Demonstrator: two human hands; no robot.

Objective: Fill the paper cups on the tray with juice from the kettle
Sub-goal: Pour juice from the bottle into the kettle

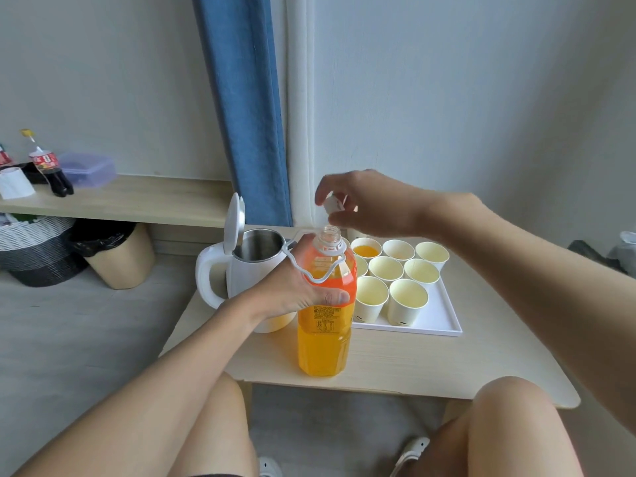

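Left hand (292, 285): fingers curled round upright juice bottle (323, 346), mouth up. Right hand (375, 204): fingers pinched white cap (333, 204) above it. Kettle (237, 280), lid raised, stood left of tray (437, 315).

I'm at home, it seems, in a lived-in room: blue curtain (247, 108) at 12 o'clock, wood ledge (144, 197) at 10 with cola bottles (51, 172) and a plastic box (87, 168), lined bin (127, 266) and basket (31, 249) below at 9, a kettle (241, 280) on the low table (413, 359) before my knees (509, 401).
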